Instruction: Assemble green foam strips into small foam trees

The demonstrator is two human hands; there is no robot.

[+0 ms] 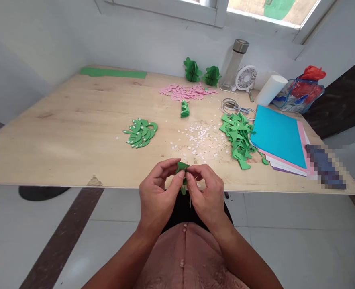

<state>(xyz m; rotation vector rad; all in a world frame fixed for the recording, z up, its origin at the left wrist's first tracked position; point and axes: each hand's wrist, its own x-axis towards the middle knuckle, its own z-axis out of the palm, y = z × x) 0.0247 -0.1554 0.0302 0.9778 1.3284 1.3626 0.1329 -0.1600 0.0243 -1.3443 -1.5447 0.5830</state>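
Near edge: The left hand (158, 192) and right hand (206, 190) pinch a green paper piece (182, 165) between their fingers, just at the lip of the counter (60, 132).
Far side: Two ribbed green shapes (192, 71) stand upright, apparently finished.
Centre: A small green stack (184, 109) looks partly built; pink cutouts (186, 92) lie loose beyond it.
Left: Fanned green cutouts (141, 133), bearing white patches, seem not yet joined.
Right: Green offcuts (240, 140) and scattered white scraps (200, 136) suggest much trimming is done.
Hard to make out: Fingers cover most of the held piece, its layers uncountable; a pixelated object (325, 166) at near right defies identification.
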